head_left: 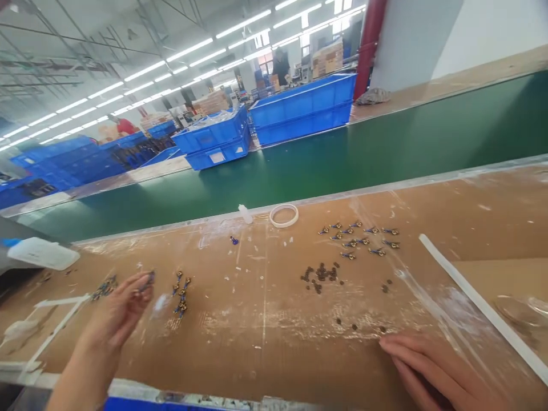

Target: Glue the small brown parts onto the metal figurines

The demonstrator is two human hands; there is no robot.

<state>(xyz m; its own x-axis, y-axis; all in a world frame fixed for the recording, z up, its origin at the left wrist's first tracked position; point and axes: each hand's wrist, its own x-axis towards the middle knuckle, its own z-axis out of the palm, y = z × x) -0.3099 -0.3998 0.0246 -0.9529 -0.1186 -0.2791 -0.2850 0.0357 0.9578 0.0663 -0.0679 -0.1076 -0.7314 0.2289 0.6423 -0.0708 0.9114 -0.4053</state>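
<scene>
My left hand is raised over the left side of the brown work surface, its thumb and fingers pinched on a small dark-blue metal part. Behind that hand lies a pile of similar small parts. To its right is a group of blue-and-brass parts. My right hand rests low at the right, fingers stretched forward with the thumb below them. Its fingertips are beside a small dark disc. Farther in lies a cluster of similar discs, with rows of blue-and-brass parts beyond.
Along the far edge are a roll of tape, a small white bottle and a single blue part. A white jug lies at left. Beyond runs a green belt with blue crates behind it.
</scene>
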